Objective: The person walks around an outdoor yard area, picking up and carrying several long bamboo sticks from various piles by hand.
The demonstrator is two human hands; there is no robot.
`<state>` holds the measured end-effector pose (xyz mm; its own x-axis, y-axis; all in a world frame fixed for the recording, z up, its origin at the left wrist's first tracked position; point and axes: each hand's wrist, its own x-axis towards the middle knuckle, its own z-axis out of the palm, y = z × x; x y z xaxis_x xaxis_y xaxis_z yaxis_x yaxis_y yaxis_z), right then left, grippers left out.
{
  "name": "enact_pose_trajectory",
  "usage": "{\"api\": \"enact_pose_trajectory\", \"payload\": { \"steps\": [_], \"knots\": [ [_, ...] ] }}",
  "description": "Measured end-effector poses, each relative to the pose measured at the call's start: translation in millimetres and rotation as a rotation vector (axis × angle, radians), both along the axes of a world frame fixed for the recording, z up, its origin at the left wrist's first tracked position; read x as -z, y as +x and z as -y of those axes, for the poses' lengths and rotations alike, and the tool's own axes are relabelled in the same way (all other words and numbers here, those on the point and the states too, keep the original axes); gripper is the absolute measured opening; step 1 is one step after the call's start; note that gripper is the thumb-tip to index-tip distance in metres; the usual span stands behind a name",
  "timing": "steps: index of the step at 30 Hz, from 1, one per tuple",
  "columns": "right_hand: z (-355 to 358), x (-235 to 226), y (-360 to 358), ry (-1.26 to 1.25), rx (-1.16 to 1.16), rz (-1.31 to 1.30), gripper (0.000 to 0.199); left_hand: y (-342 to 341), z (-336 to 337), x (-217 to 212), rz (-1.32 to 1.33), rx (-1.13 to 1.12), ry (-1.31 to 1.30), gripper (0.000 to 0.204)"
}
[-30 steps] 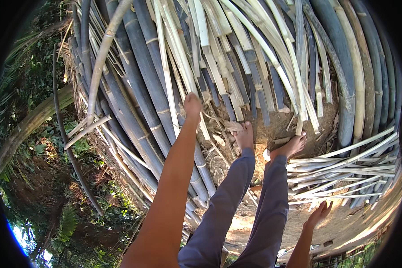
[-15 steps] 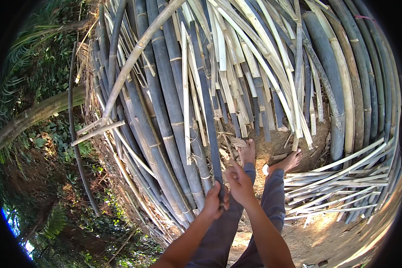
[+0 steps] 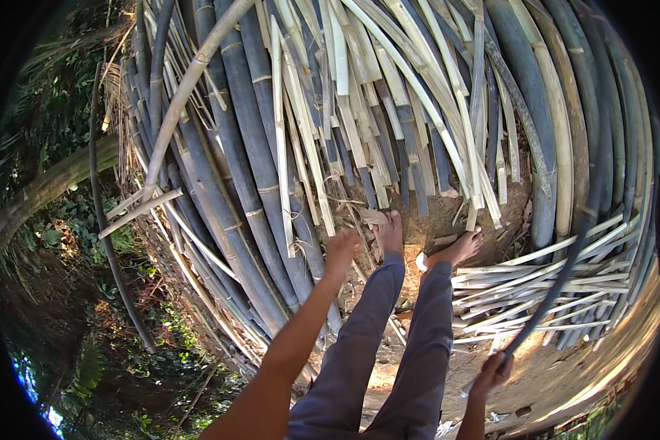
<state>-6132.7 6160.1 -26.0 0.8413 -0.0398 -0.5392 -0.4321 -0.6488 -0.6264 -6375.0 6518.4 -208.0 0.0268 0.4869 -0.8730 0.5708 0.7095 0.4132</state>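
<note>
My right hand [image 3: 491,375] is at the lower right, its fingers wrapped round a long dark bamboo strip [image 3: 565,279]. The strip rises from the hand and bends up over the bundles on the right. A small pale bit shows just beside this hand; I cannot make out what it is. My left hand [image 3: 342,253] holds nothing and is slightly blurred, fingers loosely apart. It hovers next to the lower ends of the split bamboo strips [image 3: 323,183], close to my bare foot [image 3: 390,233].
Thick dark bamboo poles [image 3: 253,209] lie on the left, with a pale pole [image 3: 191,84] across them. Whole poles [image 3: 541,147] lie at the right. A stack of cut strips [image 3: 543,293] sits by my right foot. Bushes [image 3: 59,323] grow on the left slope.
The dark strip has swung from the middle, where my left hand gripped it, over to the right in my right hand. My left hand has let go and moved up slightly.
</note>
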Motion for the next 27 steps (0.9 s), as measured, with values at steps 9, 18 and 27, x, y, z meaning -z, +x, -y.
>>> {"api": "enact_pose_trajectory", "payload": {
  "steps": [9,18,27],
  "knots": [
    [98.9,72.4,37.8,-0.542,0.590,0.195,0.036,72.8,-146.1,150.1,-0.258,0.160,0.282,0.053],
    [82.6,146.3,45.9,-0.425,0.430,-0.151,0.061,-20.2,-168.2,189.2,-0.371,0.363,0.500,0.039],
    [16.2,135.9,0.2,-0.337,0.089,-0.174,0.056,22.0,-156.1,212.3,-0.124,0.049,0.221,0.053]
  ]
}}
